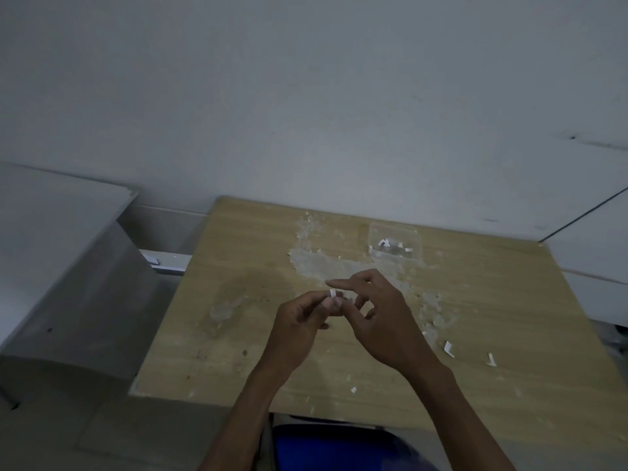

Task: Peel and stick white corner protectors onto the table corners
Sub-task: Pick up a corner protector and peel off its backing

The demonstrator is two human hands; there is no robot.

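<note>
Above the middle of the wooden table (238, 334), my left hand (302, 321) pinches a small white corner protector (332, 293) between thumb and fingertips. My right hand (377, 307) is right beside it, index finger stretched out over the piece, the other fingers curled near it. Whether the right fingers touch the piece is hidden. A clear plastic box (394, 243) with a few more white pieces stands at the back of the table.
White backing scraps (449, 348) (490, 359) (353, 389) lie on the table's right and front. Patches of old glue residue (316, 263) mark the middle. A grey cabinet (68, 266) stands left, a white surface (594, 253) right, a blue chair (339, 447) below.
</note>
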